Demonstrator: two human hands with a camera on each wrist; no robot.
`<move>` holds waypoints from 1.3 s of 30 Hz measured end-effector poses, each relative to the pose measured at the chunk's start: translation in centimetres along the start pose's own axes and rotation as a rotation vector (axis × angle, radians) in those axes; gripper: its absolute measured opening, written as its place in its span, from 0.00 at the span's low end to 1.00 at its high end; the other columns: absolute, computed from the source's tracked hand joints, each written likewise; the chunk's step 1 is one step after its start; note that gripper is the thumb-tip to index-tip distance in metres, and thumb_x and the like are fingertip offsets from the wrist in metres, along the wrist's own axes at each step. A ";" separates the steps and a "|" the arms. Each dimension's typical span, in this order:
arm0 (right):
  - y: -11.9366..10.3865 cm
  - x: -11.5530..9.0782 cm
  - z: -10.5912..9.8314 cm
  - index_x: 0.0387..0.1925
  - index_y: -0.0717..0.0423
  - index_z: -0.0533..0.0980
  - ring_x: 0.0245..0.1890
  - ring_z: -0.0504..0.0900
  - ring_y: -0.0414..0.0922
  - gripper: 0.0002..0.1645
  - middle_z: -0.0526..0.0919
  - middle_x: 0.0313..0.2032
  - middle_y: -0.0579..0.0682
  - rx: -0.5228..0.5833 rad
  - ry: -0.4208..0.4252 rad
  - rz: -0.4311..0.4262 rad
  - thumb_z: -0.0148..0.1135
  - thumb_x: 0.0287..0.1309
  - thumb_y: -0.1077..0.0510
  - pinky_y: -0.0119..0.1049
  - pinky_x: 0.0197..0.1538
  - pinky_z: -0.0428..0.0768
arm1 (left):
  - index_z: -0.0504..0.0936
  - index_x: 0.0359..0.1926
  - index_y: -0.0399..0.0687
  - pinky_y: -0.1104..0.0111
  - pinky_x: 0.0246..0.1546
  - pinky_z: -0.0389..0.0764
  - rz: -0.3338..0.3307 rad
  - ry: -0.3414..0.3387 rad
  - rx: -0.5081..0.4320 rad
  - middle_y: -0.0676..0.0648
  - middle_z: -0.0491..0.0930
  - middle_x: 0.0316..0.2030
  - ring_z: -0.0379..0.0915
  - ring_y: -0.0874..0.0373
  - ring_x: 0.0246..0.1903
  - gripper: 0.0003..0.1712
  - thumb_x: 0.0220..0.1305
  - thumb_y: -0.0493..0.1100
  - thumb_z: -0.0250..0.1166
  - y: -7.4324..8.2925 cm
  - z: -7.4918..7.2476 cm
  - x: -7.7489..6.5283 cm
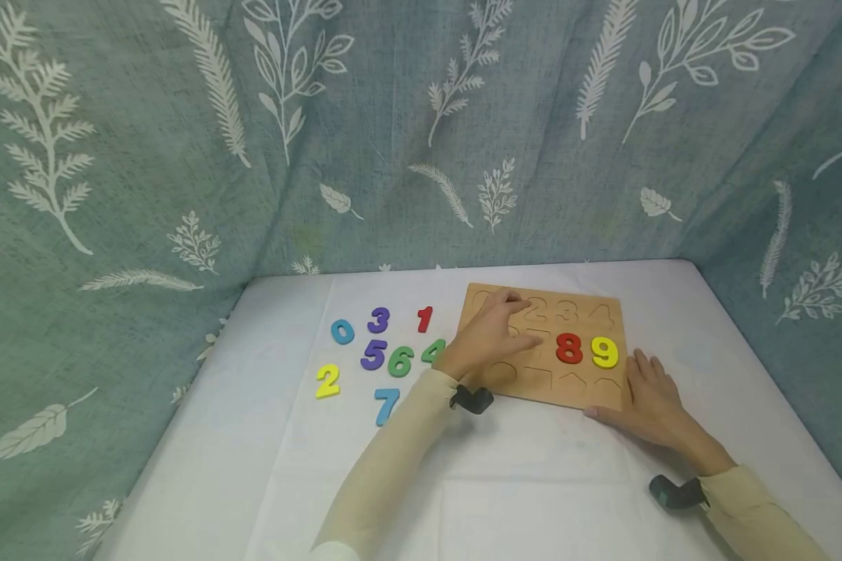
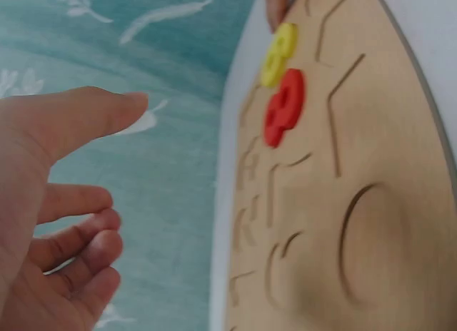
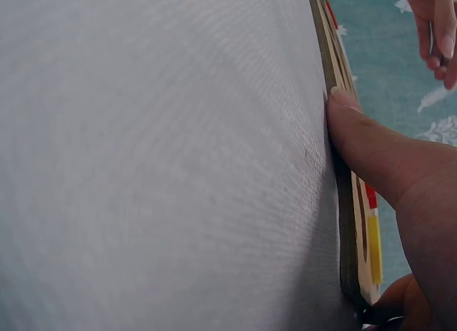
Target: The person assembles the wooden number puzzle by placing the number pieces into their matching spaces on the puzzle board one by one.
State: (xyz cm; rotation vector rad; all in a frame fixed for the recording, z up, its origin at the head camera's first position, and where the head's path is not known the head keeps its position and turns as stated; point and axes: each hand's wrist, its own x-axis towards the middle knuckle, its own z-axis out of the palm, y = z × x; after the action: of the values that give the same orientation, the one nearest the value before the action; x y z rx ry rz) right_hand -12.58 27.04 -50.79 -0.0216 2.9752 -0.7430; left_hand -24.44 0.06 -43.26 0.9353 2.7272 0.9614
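Leaf-patterned cloth (image 1: 379, 117) backs the white table (image 1: 533, 483). Toward its far-right corner, a wooden board (image 1: 564, 387) carries red 8 (image 1: 569, 348) and yellow 9 (image 1: 609, 363); the left hand (image 1: 487, 335) hovers over it, thumb and fingers parted, the right hand (image 1: 652, 403) spread against its near-right corner.

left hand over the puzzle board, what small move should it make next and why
Probably move the left hand to the blue 7 and pinch it: its fingers hold nothing, a bare outline beside the red 8 looks like a 7, and the right hand touches the puzzle board's edge, so could steady it.
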 end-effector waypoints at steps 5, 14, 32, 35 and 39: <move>-0.1 0.0 0.0 0.75 0.82 0.46 0.74 0.43 0.84 0.78 0.44 0.74 0.85 0.000 0.009 -0.012 0.74 0.48 0.31 0.79 0.72 0.46 | 0.73 0.72 0.45 0.57 0.67 0.77 0.017 0.024 0.000 0.46 0.69 0.66 0.67 0.53 0.66 0.40 0.65 0.57 0.71 -0.8 -2.1 -1.7; -0.1 -0.2 0.2 0.75 0.82 0.45 0.74 0.41 0.83 0.78 0.42 0.75 0.85 0.010 -0.012 0.007 0.74 0.49 0.31 0.78 0.73 0.45 | 0.76 0.69 0.39 0.56 0.60 0.80 0.027 0.116 0.015 0.44 0.73 0.61 0.70 0.50 0.59 0.40 0.62 0.54 0.75 -2.1 -5.0 -5.8; 0.1 -0.2 0.0 0.75 0.82 0.46 0.74 0.42 0.83 0.78 0.43 0.74 0.84 -0.009 -0.008 0.010 0.74 0.48 0.31 0.78 0.72 0.47 | 0.78 0.68 0.44 0.50 0.58 0.83 -0.092 0.236 0.111 0.42 0.75 0.61 0.74 0.46 0.59 0.40 0.59 0.55 0.77 -6.7 -9.2 -14.2; 0.1 -0.1 0.0 0.75 0.82 0.45 0.74 0.42 0.82 0.78 0.43 0.74 0.85 -0.007 -0.005 0.008 0.75 0.48 0.31 0.78 0.72 0.46 | 0.77 0.69 0.45 0.49 0.59 0.83 -0.110 0.246 0.105 0.42 0.74 0.62 0.75 0.45 0.60 0.40 0.58 0.54 0.78 -7.4 -9.8 -15.7; 0.1 -0.1 0.1 0.75 0.82 0.46 0.74 0.42 0.83 0.78 0.43 0.74 0.85 -0.002 0.000 -0.001 0.75 0.48 0.31 0.78 0.72 0.46 | 0.76 0.70 0.45 0.46 0.63 0.80 -0.142 0.239 0.115 0.43 0.74 0.63 0.73 0.44 0.63 0.41 0.59 0.55 0.77 -8.3 -9.9 -17.6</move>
State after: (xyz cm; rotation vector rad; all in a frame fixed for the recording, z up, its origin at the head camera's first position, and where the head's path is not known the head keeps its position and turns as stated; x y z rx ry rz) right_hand -12.45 27.13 -50.92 -0.0224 2.9764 -0.7395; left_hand -17.43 -20.57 -42.14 0.6690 3.0278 0.9551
